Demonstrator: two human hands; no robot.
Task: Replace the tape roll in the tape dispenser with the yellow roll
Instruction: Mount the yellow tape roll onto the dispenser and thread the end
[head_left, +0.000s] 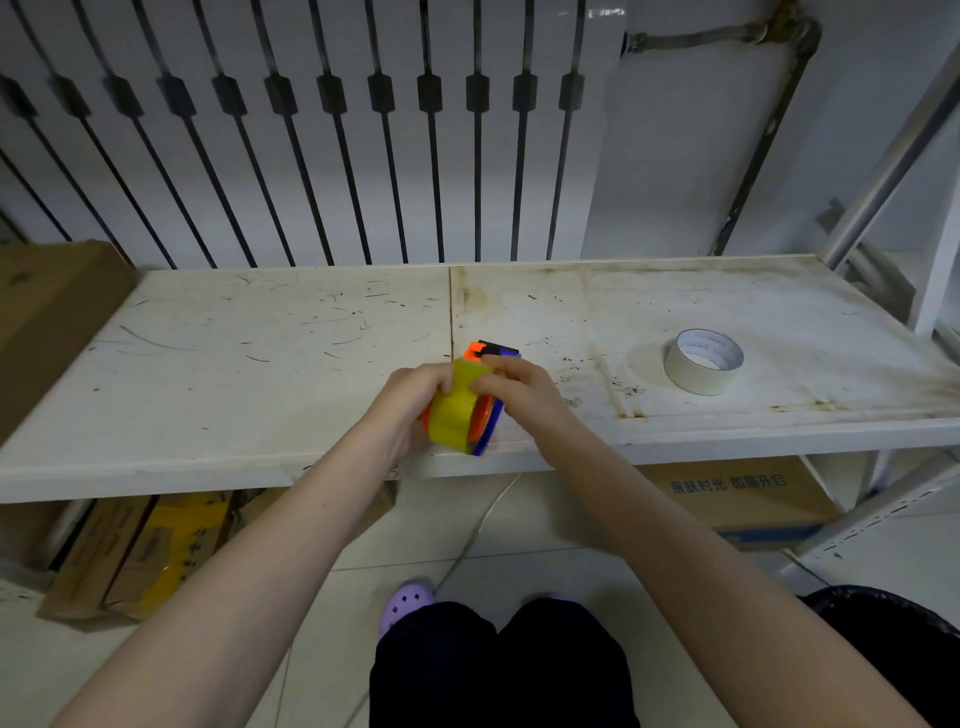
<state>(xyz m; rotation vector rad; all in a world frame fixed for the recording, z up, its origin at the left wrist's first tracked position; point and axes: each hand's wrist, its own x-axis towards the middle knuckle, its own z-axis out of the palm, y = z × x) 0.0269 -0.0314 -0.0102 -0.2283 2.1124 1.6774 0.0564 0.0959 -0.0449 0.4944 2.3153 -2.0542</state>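
At the front edge of the bench, near its middle, both hands are closed on one assembly. The left hand grips the left side of the yellow roll, fingers curled over its top. The right hand pinches the upper part of the same roll from the right, fingertips pressed to the yellow surface. The roll is seated in the tape dispenser: an orange hub shows at the roll's right face, a blue frame runs down the right side, and an orange and black head projects beyond the fingers toward the back of the bench. Whether the dispenser rests on the bench or is held just above it cannot be told.

A white tape roll lies flat on the bench toward the right end, well apart from the hands, its open core facing up.

The bench surface is white, scratched and rust-stained, with a seam running front to back just behind the dispenser. Cardboard boxes stand on the floor beneath the bench.
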